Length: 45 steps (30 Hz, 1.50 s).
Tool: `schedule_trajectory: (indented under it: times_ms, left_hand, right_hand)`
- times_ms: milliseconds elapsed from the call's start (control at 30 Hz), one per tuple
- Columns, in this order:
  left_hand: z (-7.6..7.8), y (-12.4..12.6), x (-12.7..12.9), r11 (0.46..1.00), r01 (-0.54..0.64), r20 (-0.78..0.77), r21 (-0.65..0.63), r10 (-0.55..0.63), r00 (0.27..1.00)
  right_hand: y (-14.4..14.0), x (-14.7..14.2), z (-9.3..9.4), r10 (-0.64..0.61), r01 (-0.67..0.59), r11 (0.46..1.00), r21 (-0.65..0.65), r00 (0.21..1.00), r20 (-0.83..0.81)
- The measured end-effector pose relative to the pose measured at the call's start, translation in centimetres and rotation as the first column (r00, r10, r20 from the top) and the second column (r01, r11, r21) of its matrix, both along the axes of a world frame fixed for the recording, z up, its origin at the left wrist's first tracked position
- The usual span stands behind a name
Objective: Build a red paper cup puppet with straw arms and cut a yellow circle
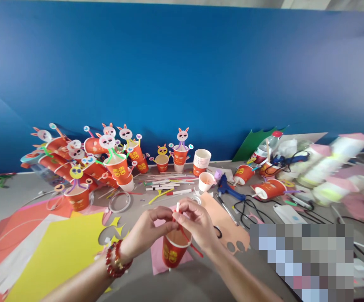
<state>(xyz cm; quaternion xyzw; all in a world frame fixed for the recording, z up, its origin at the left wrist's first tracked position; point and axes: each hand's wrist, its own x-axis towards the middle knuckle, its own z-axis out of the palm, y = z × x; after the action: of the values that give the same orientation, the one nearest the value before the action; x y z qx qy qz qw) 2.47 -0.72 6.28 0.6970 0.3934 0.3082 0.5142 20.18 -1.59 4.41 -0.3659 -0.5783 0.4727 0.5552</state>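
A red paper cup with yellow printed characters [173,255] stands on a pink paper sheet [157,261] right in front of me. Over its rim, my left hand [152,228] and my right hand [199,222] meet with fingers pinched. Between them a thin white stick [178,206] points upward. A red fuzzy strip, like a pipe cleaner [196,251], runs from the fingers across the cup's rim to the right. Both sets of fingertips close on this strip beside the stick. The stick's lower part is hidden by fingers and cup.
Finished cup figures with rabbit faces [107,141] crowd the back left. Stacked paper cups [202,161], markers [163,186] and a blue glue gun [230,188] lie behind the hands. Yellow paper [59,256] spreads left; a phone [290,214] and cables lie right.
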Motion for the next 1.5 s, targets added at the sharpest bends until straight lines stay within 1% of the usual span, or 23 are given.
schedule_trajectory:
  times_ms: [67, 133, 233, 333, 400, 500, 600, 700, 800, 867, 933, 1000, 1200, 1367, 1500]
  left_hand:
    - [0.0, 0.1, 0.2, 0.999, 0.002, 0.037, -0.048, 0.000, 0.999]
    - [-0.1, 0.3, 0.3, 0.988, 0.021, 0.089, -0.152, -0.007, 0.996]
    - [-0.4, 0.4, 0.3, 0.946, 0.062, 0.151, -0.317, -0.014, 0.988]
    - [-0.5, 0.5, 0.1, 0.913, 0.111, 0.176, -0.393, -0.044, 0.983]
    - [-0.7, 0.5, 0.2, 0.912, 0.114, 0.180, -0.394, -0.045, 0.983]
    - [-1.1, 0.4, 0.3, 0.915, 0.088, 0.193, -0.394, -0.012, 0.981]
    - [-1.8, 0.2, 0.4, 0.901, 0.067, 0.209, -0.428, 0.027, 0.977]
    - [-2.3, 0.1, 0.3, 0.887, 0.054, 0.207, -0.459, 0.048, 0.977]
    - [-2.8, 0.1, 0.2, 0.881, 0.052, 0.212, -0.470, 0.055, 0.976]
    - [-3.2, 0.2, 0.2, 0.886, 0.046, 0.218, -0.460, 0.062, 0.974]
    - [-3.5, 0.2, 0.3, 0.894, 0.042, 0.220, -0.446, 0.064, 0.973]
    - [-3.7, 0.2, 0.4, 0.900, 0.042, 0.216, -0.434, 0.058, 0.975]
    - [-4.0, 0.3, 0.5, 0.908, 0.050, 0.204, -0.416, 0.039, 0.978]
    - [-4.4, 0.5, 0.2, 0.922, 0.061, 0.144, -0.381, -0.006, 0.990]
    - [-4.7, 0.5, 0.2, 0.915, 0.083, 0.185, -0.395, -0.009, 0.983]
  right_hand:
    - [0.0, -0.1, -0.1, 0.002, -0.002, 1.000, -0.002, 1.000, -0.014]
    - [0.0, -0.1, -0.2, 0.012, -0.012, 1.000, -0.003, 1.000, -0.025]
    - [0.0, -0.1, -0.4, 0.026, -0.027, 1.000, -0.010, 0.999, -0.039]
    - [0.0, -0.1, -0.5, 0.021, -0.022, 0.999, -0.029, 0.999, -0.039]
    - [0.0, -0.1, -0.7, 0.014, -0.015, 0.999, -0.038, 0.999, -0.035]
    - [0.2, -0.3, -1.1, 0.009, -0.010, 0.999, -0.034, 0.999, -0.031]
    - [0.4, -0.3, -1.8, 0.030, -0.030, 0.998, -0.051, 0.999, -0.015]
    - [0.8, 0.4, -2.5, 0.067, -0.066, 0.990, -0.128, 0.998, 0.004]
    - [0.9, 1.3, -3.1, 0.042, -0.039, 0.976, -0.216, 0.999, 0.012]
    - [0.8, 1.6, -3.3, 0.061, -0.055, 0.968, -0.247, 0.998, 0.014]
    - [0.6, 1.5, -3.6, 0.107, -0.102, 0.964, -0.245, 0.994, 0.005]
    - [0.4, 1.3, -3.9, 0.122, -0.122, 0.966, -0.229, 0.992, -0.012]
    - [0.4, 0.9, -4.3, 0.088, -0.091, 0.965, -0.244, 0.996, -0.022]
    - [0.3, 0.7, -4.2, 0.052, -0.050, 0.972, -0.230, 0.999, 0.001]
    - [0.3, 0.7, -4.6, 0.063, -0.065, 0.957, -0.281, 0.998, -0.017]
